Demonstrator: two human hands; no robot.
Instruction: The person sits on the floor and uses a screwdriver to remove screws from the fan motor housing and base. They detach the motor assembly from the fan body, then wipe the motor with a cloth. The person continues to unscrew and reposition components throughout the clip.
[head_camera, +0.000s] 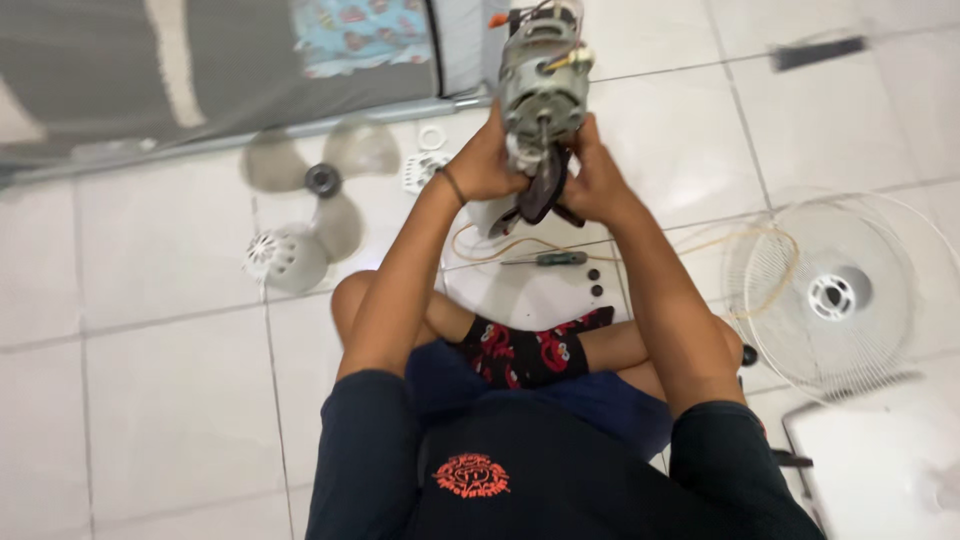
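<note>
A fan has been taken apart, and its pieces are spread on the white tiled floor (150, 400). The see-through fan blades (325, 180) are lying on the floor to the left, well apart from the hands. A round white cap (285, 260) is seen just beside the blades. The wire fan guard (835, 295) is lying on the floor to the right. A screwdriver (548, 258) and a few small dark screws (595, 282) are lying on the floor between the arms, near a thin pale cord (480, 240). So the blades and the guard are already off, and it is judged that the work is well along, but the motor is not yet finished with. The grey fan motor (542, 85) is held up in the air, above the floor, with its thin shaft pointing toward the camera. It is gripped from both sides at its lower end. The left hand (490, 160) is curled around the left side, and the right hand (595, 175) is curled around the right side. The fingers of both hands are closed on the motor and on a dark plastic part (545, 190) under it. The dark part is pressed between the two hands. Exactly where each fingertip sits cannot be told, because the tips are hidden behind the motor.
</note>
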